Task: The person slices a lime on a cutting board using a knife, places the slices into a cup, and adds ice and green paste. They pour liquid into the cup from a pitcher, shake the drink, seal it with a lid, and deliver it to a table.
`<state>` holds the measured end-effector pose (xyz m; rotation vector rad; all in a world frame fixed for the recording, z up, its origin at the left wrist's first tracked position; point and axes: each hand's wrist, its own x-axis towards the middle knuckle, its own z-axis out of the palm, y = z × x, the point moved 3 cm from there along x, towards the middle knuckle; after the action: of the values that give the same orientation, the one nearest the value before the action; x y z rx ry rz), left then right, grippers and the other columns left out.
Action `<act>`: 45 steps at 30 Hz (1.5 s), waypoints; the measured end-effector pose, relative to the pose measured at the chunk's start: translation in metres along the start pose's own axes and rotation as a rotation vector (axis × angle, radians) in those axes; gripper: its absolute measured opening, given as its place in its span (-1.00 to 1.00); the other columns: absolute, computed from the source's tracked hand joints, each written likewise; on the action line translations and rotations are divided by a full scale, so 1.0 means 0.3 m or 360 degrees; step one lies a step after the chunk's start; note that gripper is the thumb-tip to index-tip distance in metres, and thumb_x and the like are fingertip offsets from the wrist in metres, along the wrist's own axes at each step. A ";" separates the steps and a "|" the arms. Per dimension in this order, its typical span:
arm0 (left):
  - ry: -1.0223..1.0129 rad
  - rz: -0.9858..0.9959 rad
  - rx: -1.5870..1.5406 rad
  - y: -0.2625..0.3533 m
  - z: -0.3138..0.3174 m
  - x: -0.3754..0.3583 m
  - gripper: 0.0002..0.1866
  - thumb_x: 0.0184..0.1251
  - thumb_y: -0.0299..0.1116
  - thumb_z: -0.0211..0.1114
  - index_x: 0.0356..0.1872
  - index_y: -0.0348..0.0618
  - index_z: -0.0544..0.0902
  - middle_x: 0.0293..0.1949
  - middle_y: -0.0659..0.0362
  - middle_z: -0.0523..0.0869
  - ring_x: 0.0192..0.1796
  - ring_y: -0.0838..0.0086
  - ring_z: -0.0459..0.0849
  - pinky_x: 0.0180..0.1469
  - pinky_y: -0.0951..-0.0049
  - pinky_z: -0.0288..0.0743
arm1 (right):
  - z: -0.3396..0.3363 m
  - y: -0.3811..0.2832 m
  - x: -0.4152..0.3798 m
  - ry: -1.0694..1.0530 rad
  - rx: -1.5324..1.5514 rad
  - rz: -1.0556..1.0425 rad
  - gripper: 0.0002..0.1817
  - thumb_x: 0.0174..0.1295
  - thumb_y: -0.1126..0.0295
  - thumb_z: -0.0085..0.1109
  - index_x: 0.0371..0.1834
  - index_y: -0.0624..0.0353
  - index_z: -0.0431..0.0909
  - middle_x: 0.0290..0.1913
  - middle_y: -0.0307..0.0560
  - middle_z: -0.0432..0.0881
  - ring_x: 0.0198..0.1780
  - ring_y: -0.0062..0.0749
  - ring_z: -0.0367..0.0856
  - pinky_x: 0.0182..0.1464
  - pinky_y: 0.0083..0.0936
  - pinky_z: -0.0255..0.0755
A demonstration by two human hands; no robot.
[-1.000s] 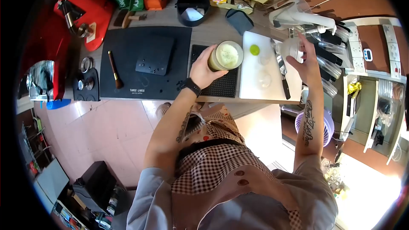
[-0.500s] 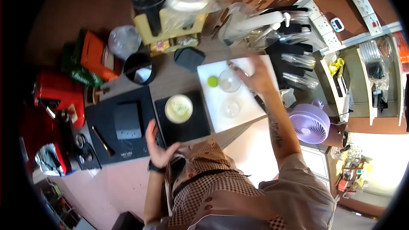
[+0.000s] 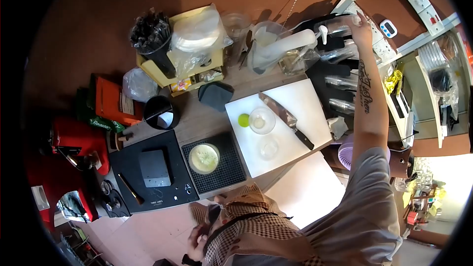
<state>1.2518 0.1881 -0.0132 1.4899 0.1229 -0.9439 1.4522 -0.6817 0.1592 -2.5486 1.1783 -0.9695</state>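
Note:
My right hand (image 3: pixel 362 32) reaches far out to the upper stack of clear plastic cups (image 3: pixel 340 25) in a black rack, its fingers closed at the end of that stack. Down by my apron (image 3: pixel 256 226), my left hand (image 3: pixel 197 242) has curled fingers; whether anything is in them is hidden. On the white cutting board (image 3: pixel 308 103) lie a knife (image 3: pixel 283 111) with a black handle, a green lime piece (image 3: pixel 243 120), a small clear cup (image 3: pixel 261 120) and another clear round piece (image 3: pixel 268 149). A cup of pale drink with green specks (image 3: pixel 204 158) stands on a black drip mat (image 3: pixel 226 167).
Left of the drip mat, a black mat (image 3: pixel 130 167) bears a dark block (image 3: pixel 154 168) and a brush (image 3: pixel 130 188). A red machine (image 3: pixel 79 140) stands farther left. Behind are a straw holder (image 3: pixel 152 44), a yellow organizer (image 3: pixel 148 66) and a clear pitcher (image 3: pixel 263 54).
My right hand has moved from above the cutting board out to the cup rack, uncovering the knife. My left hand has drawn back from beside the drip mat to my apron, its fingers curling.

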 end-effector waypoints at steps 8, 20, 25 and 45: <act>-0.0044 0.1060 0.0835 0.458 0.143 0.223 -0.52 0.19 -0.29 0.50 0.11 -0.34 0.68 -0.02 -0.09 0.76 0.04 0.13 0.75 0.16 0.26 0.59 | -0.271 0.106 -0.039 0.0826 0.0333 -0.0232 -0.43 0.28 0.17 0.42 0.25 0.31 0.59 0.25 0.16 0.59 0.15 -0.02 0.65 0.28 -0.22 0.45; 0.0426 0.1591 -0.0251 0.579 0.274 0.416 0.11 -0.17 -0.26 0.81 0.44 -0.22 0.28 0.43 -0.12 0.40 0.44 0.09 0.47 0.51 0.04 0.32 | 0.106 -0.903 -1.429 -0.2402 0.1980 -0.0158 -0.68 0.55 0.31 0.09 0.18 0.29 0.62 -0.01 -0.05 0.77 0.00 -0.39 0.74 0.07 -0.43 0.60; 0.0952 0.1296 0.0604 0.324 0.035 0.446 0.00 -0.16 -0.29 0.76 0.38 -0.14 0.38 0.34 -0.09 0.46 0.37 0.07 0.52 0.33 0.04 0.52 | 0.673 -1.136 -1.287 -0.1148 0.0564 -0.1530 -0.47 0.39 0.40 0.09 0.41 0.34 0.42 0.40 0.31 0.45 0.37 0.12 0.50 0.37 -0.12 0.43; 0.0516 0.1156 0.0729 0.160 -0.146 0.330 0.47 -0.35 0.13 0.82 0.59 -0.39 0.12 0.55 -0.20 0.27 0.53 -0.03 0.32 0.45 0.07 0.34 | 0.679 -1.138 -1.216 -0.0703 0.0315 -0.1814 -0.69 0.47 0.37 0.07 0.15 0.27 0.63 0.07 0.09 0.74 0.09 -0.05 0.72 0.11 -0.22 0.61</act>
<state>1.3655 0.1722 -0.0420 1.9033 -0.4060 -0.1361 1.6174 -0.2077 -0.0389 -2.9316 -0.5541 -0.5160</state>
